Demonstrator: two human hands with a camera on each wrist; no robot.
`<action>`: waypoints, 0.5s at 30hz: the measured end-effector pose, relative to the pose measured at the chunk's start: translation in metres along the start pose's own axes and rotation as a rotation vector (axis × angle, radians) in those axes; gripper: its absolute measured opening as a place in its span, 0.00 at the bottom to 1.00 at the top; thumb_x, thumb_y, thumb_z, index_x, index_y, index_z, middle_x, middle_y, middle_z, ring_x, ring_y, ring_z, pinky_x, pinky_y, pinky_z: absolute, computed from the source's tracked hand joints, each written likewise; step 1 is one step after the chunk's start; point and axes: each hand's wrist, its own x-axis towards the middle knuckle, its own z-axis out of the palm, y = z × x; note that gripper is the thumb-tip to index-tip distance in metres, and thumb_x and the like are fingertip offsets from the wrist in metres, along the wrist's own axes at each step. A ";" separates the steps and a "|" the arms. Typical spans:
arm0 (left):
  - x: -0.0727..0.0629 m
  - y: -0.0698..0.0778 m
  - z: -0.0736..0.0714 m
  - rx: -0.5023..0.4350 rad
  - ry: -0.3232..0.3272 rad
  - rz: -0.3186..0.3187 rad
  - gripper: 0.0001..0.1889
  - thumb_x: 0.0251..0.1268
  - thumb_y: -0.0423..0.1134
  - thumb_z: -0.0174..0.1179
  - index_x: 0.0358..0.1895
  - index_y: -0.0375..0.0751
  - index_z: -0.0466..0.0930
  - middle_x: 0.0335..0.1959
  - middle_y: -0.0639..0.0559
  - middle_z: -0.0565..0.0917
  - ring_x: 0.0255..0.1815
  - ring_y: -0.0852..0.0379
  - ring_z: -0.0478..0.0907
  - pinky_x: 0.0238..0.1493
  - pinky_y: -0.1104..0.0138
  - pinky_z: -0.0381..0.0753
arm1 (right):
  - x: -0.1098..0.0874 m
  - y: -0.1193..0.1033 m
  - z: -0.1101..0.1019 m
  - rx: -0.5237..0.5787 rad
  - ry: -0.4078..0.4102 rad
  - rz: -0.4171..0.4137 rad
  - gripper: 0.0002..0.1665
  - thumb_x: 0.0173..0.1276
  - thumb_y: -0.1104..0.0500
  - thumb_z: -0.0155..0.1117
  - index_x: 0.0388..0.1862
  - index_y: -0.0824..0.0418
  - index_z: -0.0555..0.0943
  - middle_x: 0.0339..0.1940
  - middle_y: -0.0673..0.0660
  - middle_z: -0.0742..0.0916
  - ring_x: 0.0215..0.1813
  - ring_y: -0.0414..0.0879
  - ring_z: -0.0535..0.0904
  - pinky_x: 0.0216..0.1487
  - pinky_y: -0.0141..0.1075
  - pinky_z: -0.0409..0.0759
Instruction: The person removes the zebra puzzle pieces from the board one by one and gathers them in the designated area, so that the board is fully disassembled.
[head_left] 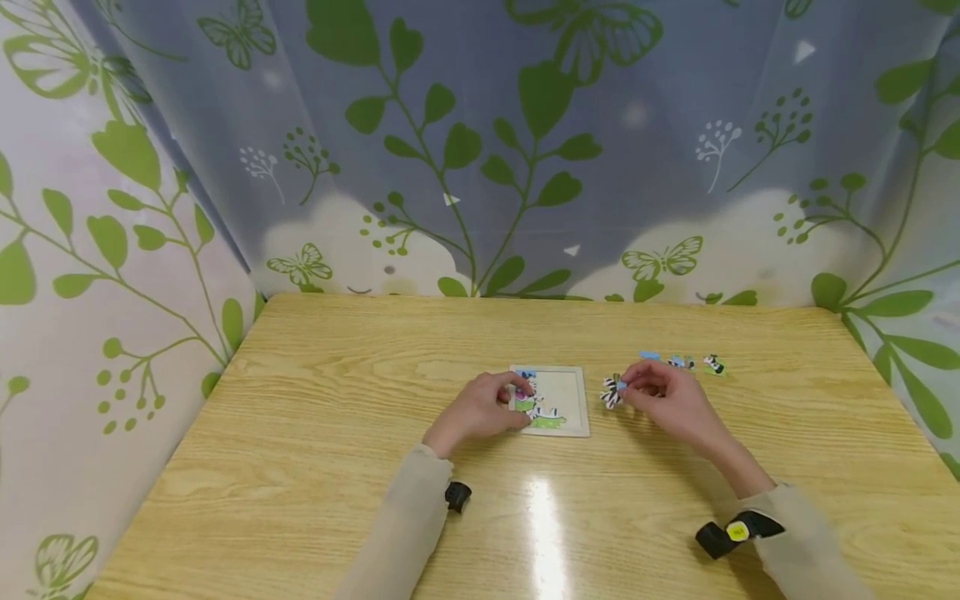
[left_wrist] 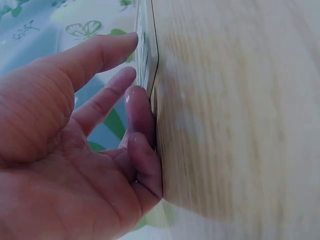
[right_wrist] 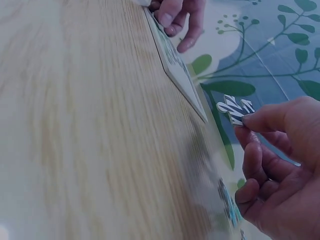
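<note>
A square wooden puzzle tray [head_left: 570, 392] lies on the table, with printed pieces along its left side and a zebra-striped piece [head_left: 549, 417] at the bottom. My left hand [head_left: 480, 406] rests at the tray's left edge, thumb and index finger spread over the pieces there. In the left wrist view its other fingers bend against the tabletop beside the tray [left_wrist: 152, 55]. Just right of the tray, my right hand [head_left: 675, 404] pinches a black-and-white striped puzzle piece [head_left: 611, 392] between thumb and fingertips. The right wrist view shows this piece [right_wrist: 234, 111] raised above the table.
Behind the right hand lie several loose puzzle pieces: a blue one [head_left: 650, 356], a blue patterned one [head_left: 681, 362] and a black-and-white one with green [head_left: 714, 365]. The wooden table [head_left: 337, 375] ends at a leaf-printed curtain [head_left: 480, 167].
</note>
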 end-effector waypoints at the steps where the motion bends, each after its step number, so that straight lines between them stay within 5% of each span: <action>1: 0.000 -0.001 0.000 -0.003 0.001 -0.002 0.17 0.63 0.41 0.70 0.55 0.50 0.82 0.37 0.52 0.72 0.40 0.55 0.66 0.41 0.61 0.66 | -0.002 0.002 -0.003 -0.004 0.004 -0.001 0.09 0.71 0.57 0.69 0.45 0.61 0.82 0.39 0.60 0.90 0.35 0.46 0.82 0.31 0.34 0.77; 15: 0.000 -0.007 -0.004 -0.041 -0.013 -0.009 0.14 0.62 0.39 0.71 0.50 0.48 0.82 0.35 0.54 0.71 0.36 0.57 0.66 0.41 0.62 0.66 | -0.027 0.029 -0.041 -0.097 0.080 -0.011 0.09 0.72 0.58 0.68 0.45 0.62 0.83 0.36 0.57 0.90 0.32 0.40 0.81 0.29 0.33 0.77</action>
